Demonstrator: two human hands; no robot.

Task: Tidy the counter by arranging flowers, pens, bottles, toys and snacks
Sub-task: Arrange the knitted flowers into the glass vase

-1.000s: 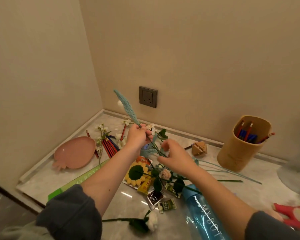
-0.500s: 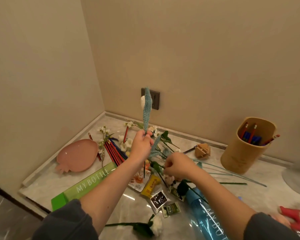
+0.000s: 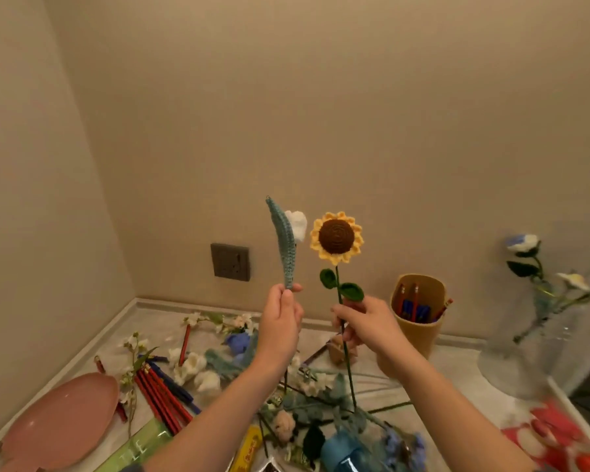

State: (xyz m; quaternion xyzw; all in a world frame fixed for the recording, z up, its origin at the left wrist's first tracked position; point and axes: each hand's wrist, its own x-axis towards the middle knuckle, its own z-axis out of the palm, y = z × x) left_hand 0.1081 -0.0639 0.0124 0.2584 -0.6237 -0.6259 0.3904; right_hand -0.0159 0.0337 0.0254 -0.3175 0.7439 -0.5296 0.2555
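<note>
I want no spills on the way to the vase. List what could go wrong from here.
1. The sunflower in the right hand trails its long stem into the flower pile; moving it may snag others.
2. The pen holder stands between that hand and the glass vase; a low swing could knock it.
3. The left hand pinches the white flower low down; it might slip.

Mid-frame, a person's left hand (image 3: 280, 321) grips a blue-leaved white flower (image 3: 285, 243) upright while the right hand (image 3: 368, 323) pinches the stem of a crocheted sunflower (image 3: 337, 237) just beside it. Below, the table (image 3: 464, 366) is strewn with loose flowers (image 3: 191, 364) and red pencils (image 3: 160, 396); a pink plate (image 3: 58, 424) lies lower left, a pencil cup (image 3: 419, 321) and glass vase (image 3: 542, 342) stand right.
</note>
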